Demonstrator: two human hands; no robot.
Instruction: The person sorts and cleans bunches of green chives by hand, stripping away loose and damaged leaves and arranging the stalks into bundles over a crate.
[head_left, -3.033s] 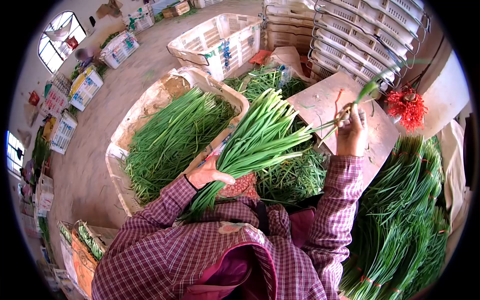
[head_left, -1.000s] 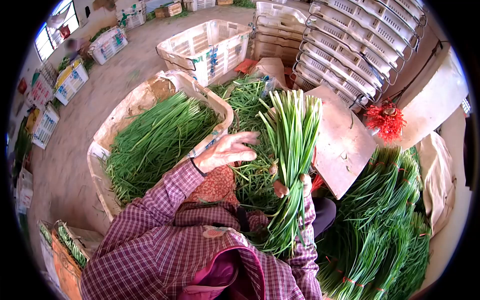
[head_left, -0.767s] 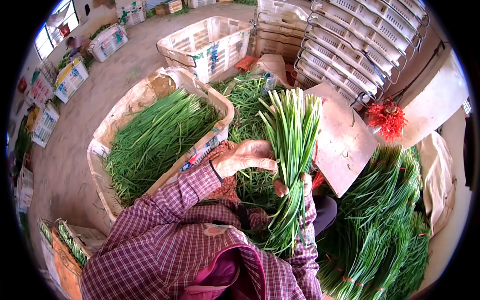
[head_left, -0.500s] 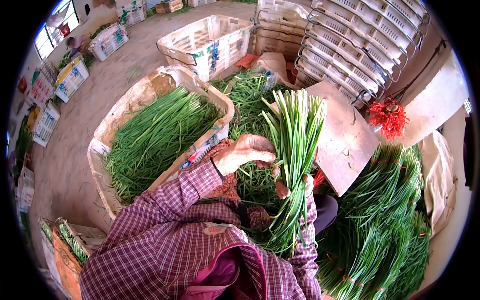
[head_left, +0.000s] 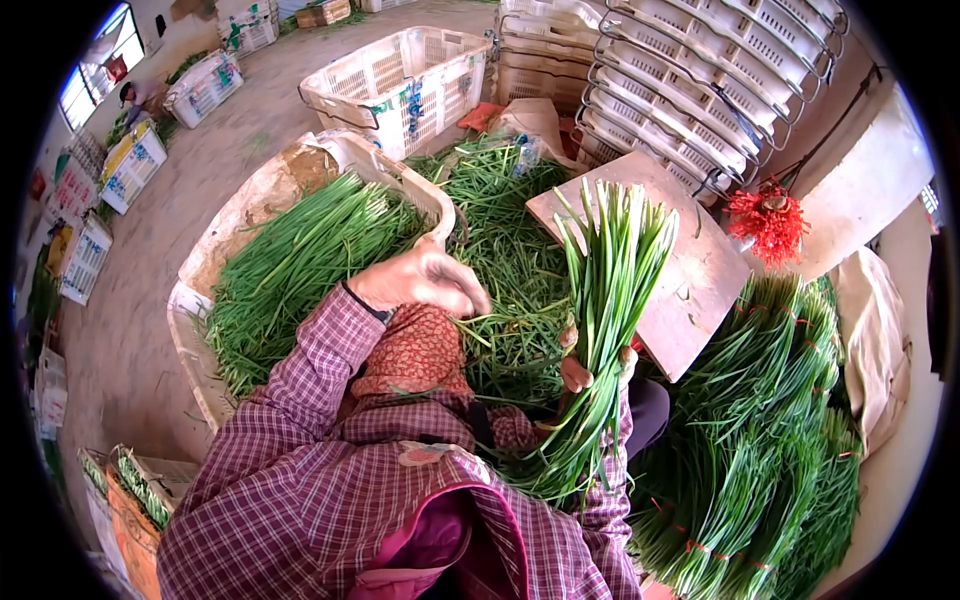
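My right hand (head_left: 577, 374) is closed around the lower part of a bunch of garlic chives (head_left: 622, 262), held upright with its pale stem ends on top and green leaves hanging below. Much of that hand is hidden behind the leaves. To the left, my left hand (head_left: 425, 283) is apart from the bunch, its fingers curled together. Thin yellowish blades lie right by its fingertips; whether they are gripped I cannot make out. Below this hand is a heap of loose leaves (head_left: 510, 260). Beside it stands a crate (head_left: 190, 300) holding more chives (head_left: 310, 270).
Tied chive bundles (head_left: 740, 450) lie at right, under a hanging bunch of red ties (head_left: 770, 225). A flat board (head_left: 690, 290) slants behind the held bunch. Stacked white crates (head_left: 700, 90) and a single white crate (head_left: 440, 95) stand behind. Another person is far left.
My left hand has moved from beside the bunch leftward, over the edge of the leaf heap near the crate. The bunch, still in my right hand, appears slightly further right and lower.
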